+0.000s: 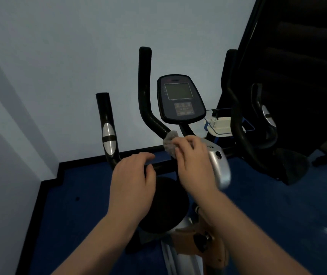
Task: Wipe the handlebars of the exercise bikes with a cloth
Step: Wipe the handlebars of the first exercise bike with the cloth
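Note:
An exercise bike stands in front of me with black handlebars. Its left handlebar rises at the left and carries silver sensor pads. The inner left bar curves up beside the console. My left hand rests on the horizontal part of the left handlebar, fingers curled loosely over it. My right hand is shut on a grey cloth and presses it against the base of the inner bar near the console stem. The right handlebars stand at the right.
A pale wall is close behind the bike, with a black skirting along the blue floor. A dark machine fills the right side. A small clear shelf with a white box sits behind the console. The black seat is under my arms.

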Motion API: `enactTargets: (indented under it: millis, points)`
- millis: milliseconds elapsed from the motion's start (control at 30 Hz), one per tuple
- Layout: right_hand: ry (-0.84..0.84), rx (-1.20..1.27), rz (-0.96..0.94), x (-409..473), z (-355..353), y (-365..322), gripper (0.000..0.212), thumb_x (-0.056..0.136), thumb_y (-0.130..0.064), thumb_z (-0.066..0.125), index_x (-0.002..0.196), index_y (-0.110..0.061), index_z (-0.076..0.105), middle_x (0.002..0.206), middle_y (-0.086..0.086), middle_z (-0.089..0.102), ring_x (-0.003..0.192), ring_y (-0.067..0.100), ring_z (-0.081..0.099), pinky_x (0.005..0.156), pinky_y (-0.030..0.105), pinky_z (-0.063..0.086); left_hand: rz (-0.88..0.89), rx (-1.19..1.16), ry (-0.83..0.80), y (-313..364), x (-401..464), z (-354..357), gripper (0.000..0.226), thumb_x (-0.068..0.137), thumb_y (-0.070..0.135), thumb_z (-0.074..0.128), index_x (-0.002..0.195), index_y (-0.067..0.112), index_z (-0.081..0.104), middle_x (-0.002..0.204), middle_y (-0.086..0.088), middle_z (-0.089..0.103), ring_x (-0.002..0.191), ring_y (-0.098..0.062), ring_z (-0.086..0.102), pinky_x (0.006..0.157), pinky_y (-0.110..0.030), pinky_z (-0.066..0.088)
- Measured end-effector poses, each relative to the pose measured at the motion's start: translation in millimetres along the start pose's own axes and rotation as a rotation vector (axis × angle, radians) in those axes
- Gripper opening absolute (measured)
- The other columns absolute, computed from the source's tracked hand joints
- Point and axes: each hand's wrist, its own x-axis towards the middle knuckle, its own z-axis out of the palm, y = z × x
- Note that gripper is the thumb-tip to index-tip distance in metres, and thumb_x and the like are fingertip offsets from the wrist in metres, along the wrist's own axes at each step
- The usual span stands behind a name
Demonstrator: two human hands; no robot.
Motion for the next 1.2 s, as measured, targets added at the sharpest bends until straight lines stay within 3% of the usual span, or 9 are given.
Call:
enactTargets:
  millis: [133, 233, 367, 467, 667, 800, 900, 1000, 1200]
  points:
    - [0.038, 0.053, 0.017, 12, 9, -3, 0.017, 0.09, -0.039, 0.053, 0.099, -0.024, 0.054, 0.107, -0.002, 0.043, 0.102, 0.017, 0.041, 0.08, 0.033, 0.044, 0.023, 0.002, -0.018, -1, 2, 2, 0.03, 0.092, 0.024, 0.047, 0.12, 0.026, 0.06, 0.113, 0.011, 0.063, 0.106, -0.006, 0.054, 0.096, -0.035, 0.047]
    - [0.073, 0.106, 0.009, -19, 5, 7, 0.011, 0.087, -0.025, 0.064, 0.093, -0.017, 0.06, 0.103, 0.0, 0.047, 0.097, 0.015, 0.047, 0.078, 0.03, 0.045, 0.005, -0.007, -0.022, -2, 1, 2, 0.029, 0.093, 0.022, 0.05, 0.119, 0.027, 0.06, 0.112, 0.012, 0.063, 0.105, -0.006, 0.054, 0.095, -0.033, 0.046]
    - [0.168, 0.339, 0.059, -86, 1, 12, 0.009, 0.086, -0.025, 0.06, 0.091, -0.019, 0.064, 0.097, -0.004, 0.048, 0.089, -0.001, 0.054, 0.075, 0.009, 0.045, 0.011, -0.014, -0.013, -1, 1, 1, 0.029, 0.092, 0.023, 0.049, 0.119, 0.028, 0.06, 0.112, 0.013, 0.062, 0.106, -0.006, 0.054, 0.095, -0.033, 0.047]
    - [0.108, 0.271, 0.032, -58, -1, 13, 0.01, 0.083, -0.021, 0.069, 0.086, -0.011, 0.066, 0.092, 0.0, 0.049, 0.085, -0.003, 0.049, 0.073, 0.005, 0.04, 0.029, 0.006, -0.049, 0, 2, 0, 0.029, 0.092, 0.023, 0.05, 0.119, 0.027, 0.06, 0.113, 0.011, 0.063, 0.107, -0.007, 0.053, 0.096, -0.035, 0.046]
    - [0.221, 0.328, 0.182, -45, 6, 1, 0.007, 0.082, -0.015, 0.072, 0.085, -0.011, 0.066, 0.094, -0.001, 0.05, 0.082, 0.0, 0.049, 0.072, 0.009, 0.042, -0.019, -0.021, -0.036, 3, -2, -2, 0.027, 0.093, 0.021, 0.051, 0.117, 0.028, 0.061, 0.107, 0.016, 0.06, 0.102, -0.004, 0.053, 0.093, -0.03, 0.046]
    - [0.206, 0.419, 0.135, -86, 7, 2, 0.008, 0.082, -0.013, 0.068, 0.085, -0.02, 0.064, 0.093, -0.004, 0.047, 0.084, -0.003, 0.053, 0.071, 0.006, 0.042, -0.029, -0.042, -0.018, 2, -3, -2, 0.027, 0.091, 0.024, 0.049, 0.115, 0.03, 0.061, 0.1, 0.022, 0.056, 0.097, -0.001, 0.053, 0.088, -0.031, 0.049]
    - [0.145, 0.299, 0.101, -36, 5, 5, 0.006, 0.084, -0.014, 0.07, 0.083, -0.011, 0.065, 0.092, 0.004, 0.049, 0.078, 0.001, 0.046, 0.07, 0.009, 0.039, -0.032, -0.04, -0.021, 1, -3, -1, 0.026, 0.092, 0.024, 0.049, 0.114, 0.03, 0.062, 0.1, 0.02, 0.057, 0.098, -0.001, 0.052, 0.088, -0.027, 0.046]
    - [0.115, 0.357, 0.112, -4, 0, 3, 0.006, 0.085, -0.015, 0.069, 0.085, -0.009, 0.066, 0.094, 0.002, 0.049, 0.082, -0.005, 0.049, 0.073, 0.004, 0.036, -0.059, -0.058, -0.023, 2, -4, -1, 0.025, 0.093, 0.022, 0.05, 0.113, 0.031, 0.062, 0.1, 0.021, 0.057, 0.097, 0.002, 0.05, 0.088, -0.025, 0.044]
    - [0.114, 0.292, 0.046, -44, 3, 15, 0.01, 0.08, -0.014, 0.073, 0.083, -0.018, 0.064, 0.092, -0.007, 0.048, 0.089, -0.005, 0.05, 0.075, 0.004, 0.037, 0.004, -0.124, -0.028, 2, 0, -5, 0.021, 0.089, 0.019, 0.058, 0.105, 0.03, 0.065, 0.099, 0.021, 0.061, 0.098, 0.0, 0.052, 0.091, -0.035, 0.048]
